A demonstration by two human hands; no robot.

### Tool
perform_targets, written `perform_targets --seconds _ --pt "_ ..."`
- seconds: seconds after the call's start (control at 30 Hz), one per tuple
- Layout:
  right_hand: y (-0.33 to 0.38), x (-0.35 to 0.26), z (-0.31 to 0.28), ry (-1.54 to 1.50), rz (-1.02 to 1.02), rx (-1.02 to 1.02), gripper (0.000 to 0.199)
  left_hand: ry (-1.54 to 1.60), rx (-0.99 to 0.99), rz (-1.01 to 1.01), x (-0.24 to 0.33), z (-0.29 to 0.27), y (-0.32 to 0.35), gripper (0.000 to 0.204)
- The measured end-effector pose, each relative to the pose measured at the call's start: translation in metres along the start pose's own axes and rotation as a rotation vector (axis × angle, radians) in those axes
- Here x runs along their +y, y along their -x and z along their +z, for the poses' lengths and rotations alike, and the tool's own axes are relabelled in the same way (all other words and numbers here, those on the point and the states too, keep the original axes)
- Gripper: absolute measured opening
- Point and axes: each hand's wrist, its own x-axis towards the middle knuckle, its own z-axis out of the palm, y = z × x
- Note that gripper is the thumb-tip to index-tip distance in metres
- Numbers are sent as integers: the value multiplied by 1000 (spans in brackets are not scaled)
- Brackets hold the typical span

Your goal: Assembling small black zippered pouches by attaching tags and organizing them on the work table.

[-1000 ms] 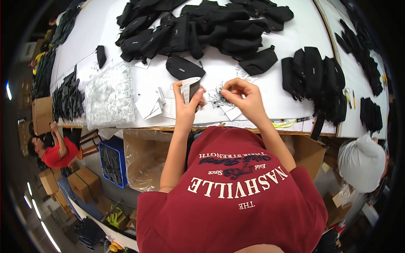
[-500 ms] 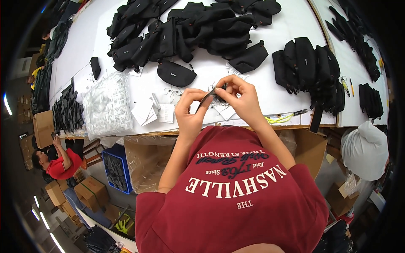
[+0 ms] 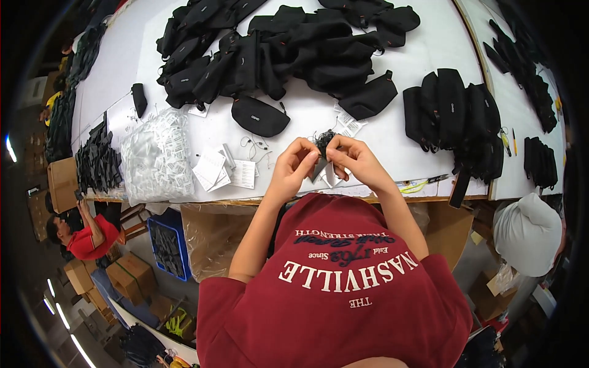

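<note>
At the front edge of the white table (image 3: 392,144), my two hands are close together with fingertips pinched. My left hand (image 3: 296,165) grips a small dark tag (image 3: 319,170), which slants down between the hands. The fingers of my right hand (image 3: 357,159) are pinched beside it; what they hold is too small to make out. Just beyond the fingertips lies a tangle of thin black cords (image 3: 325,140). A white card (image 3: 331,176) shows below the hands. Nearest on the far left side is a black zippered pouch (image 3: 260,116), lying flat beside loose cords.
A heap of black pouches (image 3: 294,52) covers the far middle. More pouches (image 3: 451,110) stand stacked at right. White cards (image 3: 211,168) and a clear bag of white tags (image 3: 156,156) lie at left. Yellow-handled snips (image 3: 423,184) rest by the edge. A co-worker in red (image 3: 92,236) is at left.
Both hands have come down nearer the table edge, and the right hand has moved lower beside the left. The dark tag now points downward between them. The view has shifted slightly.
</note>
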Motion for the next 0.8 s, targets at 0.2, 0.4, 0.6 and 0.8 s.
perform_targets --seconds 0.2,0.4,0.6,0.8 --pt "-24 2 -18 97 77 10 13 -180 207 67 -31 -60 -70 10" --pt "-33 1 -25 40 71 112 11 -1061 1125 -78 -87 -240 -131 47" --pt "-28 -3 -28 40 10 167 10 -867 924 173 -61 -195 -120 27" --pt "-5 -26 -6 333 52 86 11 -472 654 555 19 -71 -38 19"
